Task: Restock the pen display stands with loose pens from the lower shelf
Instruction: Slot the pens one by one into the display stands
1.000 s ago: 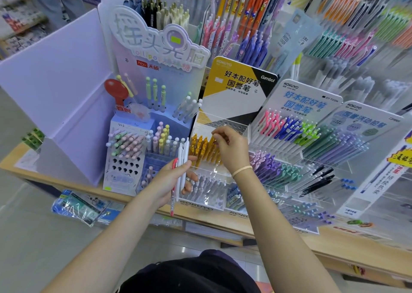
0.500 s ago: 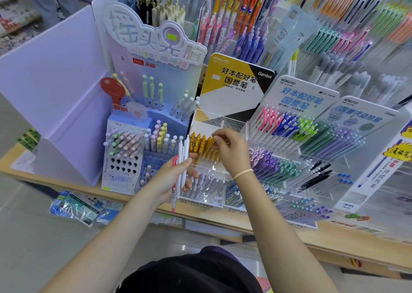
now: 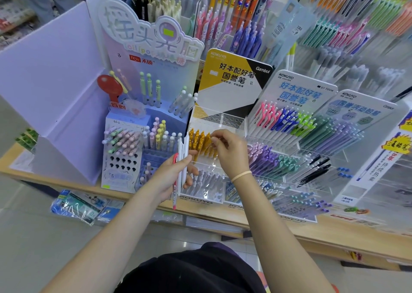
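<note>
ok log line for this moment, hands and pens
left hand: holds red pen and white pens | right hand: fingertips at yellow pens | stand: Kokuyo display

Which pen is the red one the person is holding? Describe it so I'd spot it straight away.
Find the yellow-and-black Kokuyo sign; just below it the two hands meet. The left hand grips a small upright bundle of pens. The red pen is the leftmost of them, hanging lowest below the palm, while the white pens beside it stick up higher.

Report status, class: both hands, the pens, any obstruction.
Left hand clutching red pen and white pens. Right hand fingering mustard-yellow pens in clear acrylic stand. Nothing blocking.
</note>
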`<state>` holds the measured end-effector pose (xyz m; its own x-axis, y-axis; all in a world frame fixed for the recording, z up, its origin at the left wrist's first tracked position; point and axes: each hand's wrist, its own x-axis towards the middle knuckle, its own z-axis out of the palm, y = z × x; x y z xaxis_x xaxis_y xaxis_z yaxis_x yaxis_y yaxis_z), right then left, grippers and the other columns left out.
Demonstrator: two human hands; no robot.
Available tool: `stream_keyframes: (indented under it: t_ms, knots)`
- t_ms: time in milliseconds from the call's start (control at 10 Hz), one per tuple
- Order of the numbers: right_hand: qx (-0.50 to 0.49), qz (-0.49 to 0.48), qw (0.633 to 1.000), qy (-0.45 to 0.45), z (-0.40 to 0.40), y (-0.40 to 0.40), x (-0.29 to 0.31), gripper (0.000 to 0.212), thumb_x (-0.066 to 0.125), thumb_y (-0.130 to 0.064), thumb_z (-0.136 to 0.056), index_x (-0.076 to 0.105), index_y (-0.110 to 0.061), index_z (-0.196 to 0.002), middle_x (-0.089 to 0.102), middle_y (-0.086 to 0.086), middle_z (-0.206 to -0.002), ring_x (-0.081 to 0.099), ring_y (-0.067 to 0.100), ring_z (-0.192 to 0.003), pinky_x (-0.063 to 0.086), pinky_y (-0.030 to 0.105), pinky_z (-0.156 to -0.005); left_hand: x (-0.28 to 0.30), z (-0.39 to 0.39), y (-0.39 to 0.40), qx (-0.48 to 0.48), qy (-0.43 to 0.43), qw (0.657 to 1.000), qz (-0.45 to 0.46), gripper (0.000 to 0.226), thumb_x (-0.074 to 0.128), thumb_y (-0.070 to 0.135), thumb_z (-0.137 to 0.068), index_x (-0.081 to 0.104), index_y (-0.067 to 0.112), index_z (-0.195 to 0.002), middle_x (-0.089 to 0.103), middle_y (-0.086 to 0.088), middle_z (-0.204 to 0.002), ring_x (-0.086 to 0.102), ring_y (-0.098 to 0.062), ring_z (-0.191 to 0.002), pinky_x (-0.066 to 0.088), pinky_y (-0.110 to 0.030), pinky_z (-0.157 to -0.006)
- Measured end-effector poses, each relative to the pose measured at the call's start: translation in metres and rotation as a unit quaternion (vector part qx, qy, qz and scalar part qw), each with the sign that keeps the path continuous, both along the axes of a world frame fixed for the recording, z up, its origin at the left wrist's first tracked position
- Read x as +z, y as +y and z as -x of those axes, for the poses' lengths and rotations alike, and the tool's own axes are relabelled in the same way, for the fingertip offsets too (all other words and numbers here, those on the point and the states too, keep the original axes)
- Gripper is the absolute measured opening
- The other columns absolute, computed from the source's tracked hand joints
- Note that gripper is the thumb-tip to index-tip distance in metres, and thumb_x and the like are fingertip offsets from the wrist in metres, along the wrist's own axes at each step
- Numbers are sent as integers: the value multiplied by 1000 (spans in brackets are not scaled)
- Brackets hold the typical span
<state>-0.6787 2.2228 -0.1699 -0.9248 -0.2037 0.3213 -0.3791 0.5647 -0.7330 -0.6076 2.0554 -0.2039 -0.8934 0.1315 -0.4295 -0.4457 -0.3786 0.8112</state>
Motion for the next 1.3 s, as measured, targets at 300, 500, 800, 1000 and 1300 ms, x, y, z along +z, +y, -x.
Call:
stream_keyframes:
  t_ms: [300,500,800,1000,1300]
  knots:
    - [-44,31,999,-4,1,3,-6,11,59,-8,-96,70,-10,-99,70,1,-88,69,20,-78,58,46,-75,-1,-4,2,-4,0,1000,2,27,51,28,-104,60,21,-128,69,-8,-77,58,-18,-55,47,-26,-50]
    - [-20,18,1000,5,6,-4,0,12,59,-4,-94,71,-8,-95,67,-4,-83,68,23,-76,58,48,-73,-2,-7,3,4,-3,1000,-4,26,51,27,-104,62,22,-127,69,-9,-77,57,-18,-54,47,-28,-50]
    - [-11,4,1000,5,0,-1,-5,12,60,-4,-94,70,-8,-96,70,3,-85,68,23,-78,57,46,-74,-2,-8,3,11,-1,1000,-10,25,52,27,-104,62,21,-126,68,-9,-76,57,-18,-53,47,-27,-49]
    - [-37,-29,998,-48,12,-3,-17,11,60,-4,-95,70,-6,-98,71,6,-84,67,24,-77,56,47,-77,-1,-8,4,9,-1,1000,-9,25,51,27,-104,63,22,-126,69,-9,-76,57,-18,-55,48,-27,-52]
    - [-38,-99,993,-52,27,-17,-12,13,61,-9,-95,73,-5,-100,72,11,-94,64,26,-87,52,39,-83,-3,-7,0,-3,2,1000,-7,27,51,23,-104,60,20,-130,68,-7,-76,57,-16,-54,47,-26,-50]
